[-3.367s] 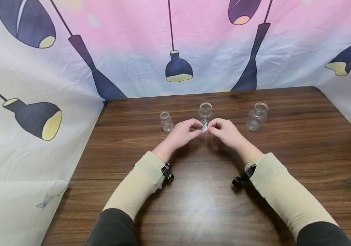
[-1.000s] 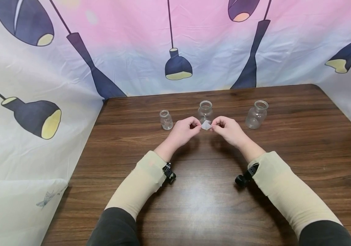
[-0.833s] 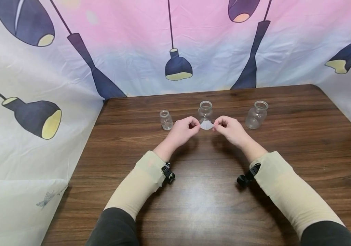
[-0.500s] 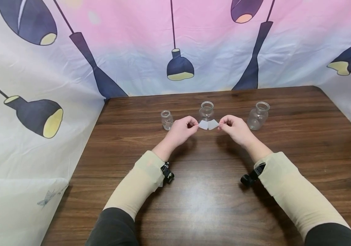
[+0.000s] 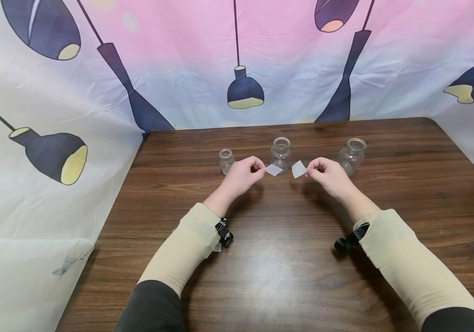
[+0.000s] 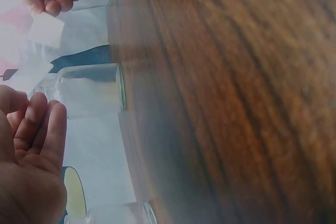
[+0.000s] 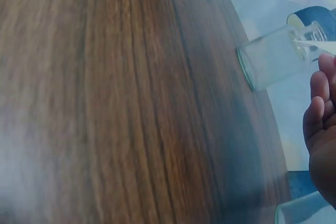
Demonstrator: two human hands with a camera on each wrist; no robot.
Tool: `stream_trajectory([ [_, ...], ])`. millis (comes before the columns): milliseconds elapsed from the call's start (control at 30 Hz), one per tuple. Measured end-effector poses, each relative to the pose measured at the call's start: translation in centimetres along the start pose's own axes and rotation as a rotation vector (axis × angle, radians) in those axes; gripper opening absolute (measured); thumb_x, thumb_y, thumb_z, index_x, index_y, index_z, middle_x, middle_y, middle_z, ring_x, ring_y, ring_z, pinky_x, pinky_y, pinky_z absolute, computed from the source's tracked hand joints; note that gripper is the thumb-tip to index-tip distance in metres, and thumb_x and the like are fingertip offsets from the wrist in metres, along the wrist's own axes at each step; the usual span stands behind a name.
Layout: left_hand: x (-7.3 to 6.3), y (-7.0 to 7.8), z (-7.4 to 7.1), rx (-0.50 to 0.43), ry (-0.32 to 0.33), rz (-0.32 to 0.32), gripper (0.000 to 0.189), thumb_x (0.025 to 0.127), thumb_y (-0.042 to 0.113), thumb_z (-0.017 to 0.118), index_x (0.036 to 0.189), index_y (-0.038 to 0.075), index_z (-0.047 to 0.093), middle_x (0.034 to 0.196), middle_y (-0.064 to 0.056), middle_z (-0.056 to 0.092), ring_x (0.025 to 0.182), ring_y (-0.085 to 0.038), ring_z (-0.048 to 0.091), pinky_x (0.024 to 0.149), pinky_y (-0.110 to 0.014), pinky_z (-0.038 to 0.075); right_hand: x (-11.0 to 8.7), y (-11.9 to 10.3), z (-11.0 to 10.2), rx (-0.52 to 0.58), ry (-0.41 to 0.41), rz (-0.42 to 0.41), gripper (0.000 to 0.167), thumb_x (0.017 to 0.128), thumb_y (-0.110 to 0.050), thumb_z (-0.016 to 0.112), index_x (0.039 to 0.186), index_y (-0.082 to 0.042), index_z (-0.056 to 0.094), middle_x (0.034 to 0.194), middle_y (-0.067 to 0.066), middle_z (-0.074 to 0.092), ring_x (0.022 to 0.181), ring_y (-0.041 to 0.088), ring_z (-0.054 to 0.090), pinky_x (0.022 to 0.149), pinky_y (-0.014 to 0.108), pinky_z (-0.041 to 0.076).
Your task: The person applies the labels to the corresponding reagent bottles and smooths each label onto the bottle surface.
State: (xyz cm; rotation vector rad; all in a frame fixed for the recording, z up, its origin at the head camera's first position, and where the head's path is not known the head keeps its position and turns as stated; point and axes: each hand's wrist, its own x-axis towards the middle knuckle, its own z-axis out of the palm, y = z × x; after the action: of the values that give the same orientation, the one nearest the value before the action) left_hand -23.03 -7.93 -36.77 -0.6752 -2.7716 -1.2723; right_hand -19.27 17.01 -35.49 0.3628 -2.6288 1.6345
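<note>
Left hand: We see the left hand (image 5: 242,176) grasping one piece by its corner, the fingers pinched tight against the thumb, above the counter (image 5: 270,290)
Right hand: Across from it, the right hand (image 5: 332,179) grasps a second piece in the same fingertip pinch, the fingers closed on its edge
White pieces: We find the left white piece (image 5: 273,169) lying tilted in the left hand's grasp, and the right white piece (image 5: 299,169) standing steeper in the right's, a gap between the two
Middle jar: A clear glass jar (image 5: 281,154) stands upright just beyond the hands; from our head view the left white piece overlaps its lower side, and we cannot tell whether they touch
Small jar: We spot a smaller glass jar (image 5: 225,160) upright beyond the left hand, partly hidden by it
Far-right jar: Another glass jar (image 5: 353,154) stands just beyond the right hand
Arms: We note beige sleeves (image 5: 183,258) and black wrist cameras (image 5: 346,244) on both forearms
Backdrop: Behind the counter we see a pastel cloth (image 5: 195,78) printed with dark lamps
</note>
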Motion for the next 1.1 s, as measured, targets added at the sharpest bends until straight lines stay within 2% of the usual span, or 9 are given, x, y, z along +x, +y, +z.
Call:
stream_trajectory([
  [133,0.0,0.0,-0.1,-0.007,-0.007,-0.004,0.006,0.090,0.016,0.059,0.091,0.011,0.062,0.081,0.002,0.061,0.074,-0.012,0.054,0.068,-0.026,0.044,-0.4,0.4,-0.5,-0.028,0.002,-0.003,0.009,0.090,0.000,0.055,0.088,0.009,0.055,0.085,0.022,0.063,0.072,0.006,0.052,0.065,0.018,0.041],
  [233,0.0,-0.1,-0.1,-0.020,-0.007,-0.012,0.006,0.090,0.017,0.060,0.090,0.012,0.062,0.081,0.002,0.061,0.074,-0.012,0.054,0.068,-0.026,0.044,-0.5,1.3,-0.8,-0.042,0.003,-0.011,0.007,0.088,0.002,0.055,0.086,0.009,0.054,0.083,0.023,0.062,0.070,0.004,0.050,0.063,0.018,0.041],
  [500,0.1,-0.2,-0.2,-0.021,-0.002,-0.007,0.006,0.090,0.017,0.060,0.088,0.012,0.062,0.080,0.002,0.061,0.074,-0.012,0.053,0.069,-0.026,0.043,-0.2,5.2,-2.3,-0.115,-0.005,-0.004,0.005,0.087,-0.003,0.059,0.085,0.000,0.057,0.079,0.011,0.063,0.068,0.003,0.050,0.060,0.019,0.040],
  [867,0.3,-0.4,-0.3,-0.007,-0.006,-0.017,0.005,0.089,0.018,0.060,0.088,0.013,0.061,0.079,0.002,0.060,0.074,-0.012,0.054,0.068,-0.027,0.044,-1.3,6.4,-4.6,-0.215,-0.059,-0.007,0.007,0.085,-0.009,0.062,0.085,-0.002,0.058,0.073,0.001,0.052,0.066,0.010,0.047,0.059,0.024,0.039],
  [1100,0.6,-0.5,-0.3,-0.004,0.001,-0.016,0.005,0.089,0.016,0.060,0.088,0.012,0.060,0.080,0.001,0.060,0.075,-0.013,0.054,0.069,-0.027,0.044,-1.9,7.0,-5.4,-0.215,-0.082,0.017,0.009,0.084,-0.009,0.063,0.085,-0.002,0.058,0.073,0.000,0.053,0.067,0.008,0.047,0.061,0.023,0.039],
])
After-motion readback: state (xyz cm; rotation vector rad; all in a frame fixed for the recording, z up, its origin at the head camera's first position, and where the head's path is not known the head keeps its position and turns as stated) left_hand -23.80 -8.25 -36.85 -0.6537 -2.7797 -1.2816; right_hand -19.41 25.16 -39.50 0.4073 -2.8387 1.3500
